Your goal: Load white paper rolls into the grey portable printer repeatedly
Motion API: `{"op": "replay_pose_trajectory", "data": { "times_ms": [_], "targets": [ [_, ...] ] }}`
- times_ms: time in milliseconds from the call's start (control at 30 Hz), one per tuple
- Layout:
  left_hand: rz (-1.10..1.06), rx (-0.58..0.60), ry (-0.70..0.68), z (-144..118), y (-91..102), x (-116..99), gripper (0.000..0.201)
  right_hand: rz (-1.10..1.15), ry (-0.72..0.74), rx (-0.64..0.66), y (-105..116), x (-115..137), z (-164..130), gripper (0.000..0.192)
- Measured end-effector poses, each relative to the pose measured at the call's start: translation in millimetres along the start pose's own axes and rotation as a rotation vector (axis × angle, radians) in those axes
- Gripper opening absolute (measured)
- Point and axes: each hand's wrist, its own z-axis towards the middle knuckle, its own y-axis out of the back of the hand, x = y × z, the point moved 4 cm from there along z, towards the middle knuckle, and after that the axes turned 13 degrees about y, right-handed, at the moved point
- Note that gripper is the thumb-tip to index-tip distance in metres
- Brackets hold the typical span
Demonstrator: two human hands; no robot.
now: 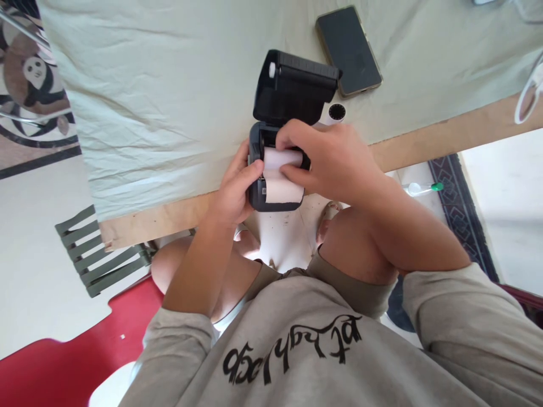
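- Tabletop (178,102): we note a pale, creased cloth over it, with a bare wooden edge along the near side.
- Red chair (63,362): lower left, under the seated person; a slatted green chair (97,254) stands beside it, below the tabletop edge.
- Printer (278,141): small black unit at the near edge of the tabletop, lid swung up and open (the lid tilts away from us).
- Phone (348,50): dark, screen up, lying flat on the cloth beyond and to the right of the printer, apart from it.
- Right hand (326,161): fingers curled over the open bay, pressing on the paper roll (282,175) seated in the printer; a white strip of paper runs out toward the front.
- Left hand (237,189): wrapped round the printer's left side, thumb on the front corner, gripping the casing.
- Spare roll (336,113): just behind the right hand, on the cloth, its dark core facing us.
- Green-tipped small object (424,187): on the floor at right; we cannot tell what it is.
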Motion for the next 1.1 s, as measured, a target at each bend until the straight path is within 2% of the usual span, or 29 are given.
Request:
{"op": "replay_pose_trajectory", "data": {
  "times_ms": [67,133,233,267,333,400,467,567,733,800,900,967,1000,1100],
  "targets": [
    [-0.019,0.002,0.005,0.2,-0.3,0.1,0.039,0.203,0.006,-0.079,4.4,-4.9,-7.2,0.025],
    [-0.051,-0.008,0.004,0.7,-0.8,-0.2,0.035,0.503,0.026,-0.163,8.6,-12.7,-14.9,0.029],
    [-0.096,-0.032,-0.012,1.6,-1.6,-1.5,0.026,0.937,0.06,-0.453,21.5,-33.7,-23.8,0.037],
    [-0.108,-0.039,-0.016,1.9,-1.7,-1.8,0.022,1.037,0.03,-0.566,25.2,-44.4,-26.1,0.037],
    [-0.122,-0.056,-0.017,2.3,-1.4,-1.8,0.015,1.167,-0.133,-0.729,25.9,-69.9,-30.2,0.034],
    [-0.126,-0.067,-0.019,2.6,-0.6,-1.5,0.013,1.204,-0.331,-0.785,18.7,-95.7,-34.6,0.029],
    [-0.119,-0.062,-0.022,3.1,-0.4,-1.3,0.013,1.061,-0.411,-0.911,14.2,-119.0,-42.7,0.025],
    [-0.115,-0.064,-0.018,4.3,-0.8,-1.5,0.015,0.771,-0.438,-0.909,7.3,-141.6,-54.4,0.02],
    [-0.104,-0.118,0.001,5.9,-2.3,-4.1,0.014,0.335,-0.368,-0.739,7.5,-159.0,-68.2,0.028],
    [-0.092,-0.14,-0.006,6.0,-2.9,-5.4,0.014,0.196,-0.448,-0.628,5.2,-168.9,-71.3,0.033],
    [-0.069,-0.176,-0.007,6.0,-2.7,-5.9,0.014,0.16,-0.591,-0.536,1.7,-179.2,-75.7,0.053],
    [-0.061,-0.182,0.009,5.9,-2.7,-5.2,0.014,0.154,-0.489,-0.604,6.8,-170.9,-75.4,0.066],
    [-0.063,-0.179,0.019,5.8,-2.9,-4.8,0.014,0.134,-0.387,-0.672,11.4,-161.4,-74.8,0.064],
    [-0.081,-0.184,0.022,5.2,-3.1,-5.0,0.011,0.038,-0.099,-0.846,20.3,-123.1,-71.9,0.037]
  ]
}}
